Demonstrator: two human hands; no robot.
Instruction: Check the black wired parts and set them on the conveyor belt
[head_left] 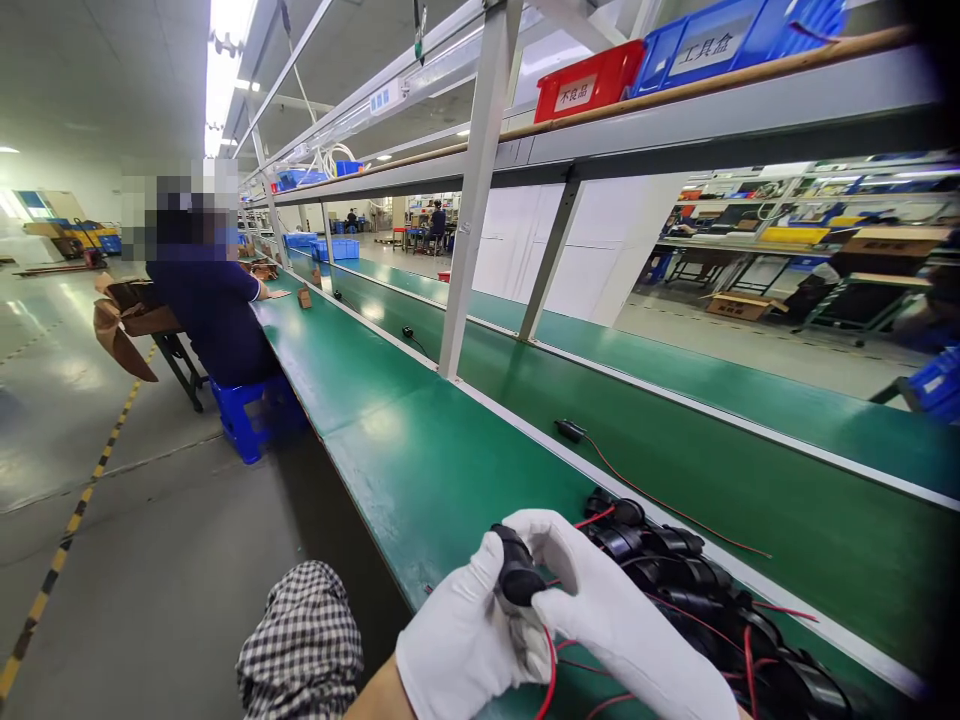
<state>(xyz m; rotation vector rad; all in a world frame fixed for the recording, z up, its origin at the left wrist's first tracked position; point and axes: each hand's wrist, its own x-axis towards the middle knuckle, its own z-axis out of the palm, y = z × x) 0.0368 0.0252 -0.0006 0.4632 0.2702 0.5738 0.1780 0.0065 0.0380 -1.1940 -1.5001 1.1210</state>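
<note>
Both of my hands wear white gloves and meet over the near end of the green bench (382, 470). My left hand (457, 630) is closed on a black cylindrical part (517, 570) with a red wire (552, 672) hanging below it. From the other side, my right hand (607, 600) grips the same part between thumb and fingers. Just right of my hands lies a pile of similar black parts (690, 570) with red and black wires. What the part is exactly, I cannot tell.
A sunken green belt (675, 455) runs beyond a white rail, carrying a black part (571, 430) with a trailing wire. An upright post (480, 190) rises from the rail. Overhead, a shelf holds red (589, 82) and blue bins (735, 45). A co-worker (210, 310) sits further along.
</note>
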